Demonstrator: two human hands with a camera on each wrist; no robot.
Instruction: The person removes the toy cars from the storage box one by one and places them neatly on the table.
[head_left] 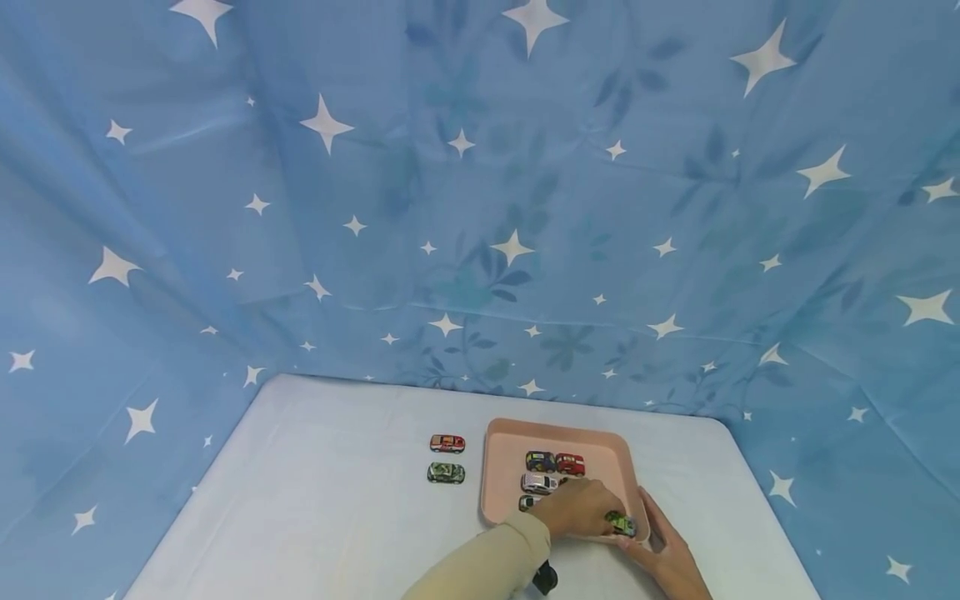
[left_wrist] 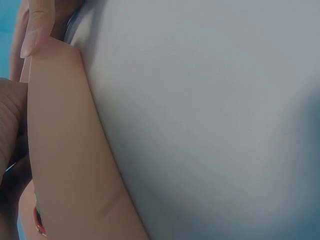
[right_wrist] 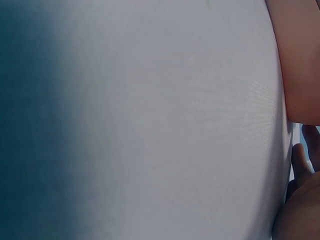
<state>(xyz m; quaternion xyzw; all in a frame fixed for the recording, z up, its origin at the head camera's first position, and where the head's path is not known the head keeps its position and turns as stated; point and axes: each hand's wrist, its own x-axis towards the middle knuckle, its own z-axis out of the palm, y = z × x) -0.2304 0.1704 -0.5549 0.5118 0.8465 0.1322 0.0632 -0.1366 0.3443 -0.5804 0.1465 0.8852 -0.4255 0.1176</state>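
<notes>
Left hand (head_left: 579, 507) pinches green car (head_left: 622, 524) at tray (head_left: 502, 475)'s near right corner; right hand (head_left: 672, 557) grips that corner. Step looks like placing; next move likely calls for release, tray steadied. Red car (head_left: 447, 444), camo car (head_left: 446, 473) sit left of tray.

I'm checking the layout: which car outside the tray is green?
The green camouflage car, the nearer of the pair left of the tray; its partner, the red car, lies beyond.

Green toy car (head_left: 622, 523) at near-right corner of pink tray (head_left: 504, 473)
</notes>
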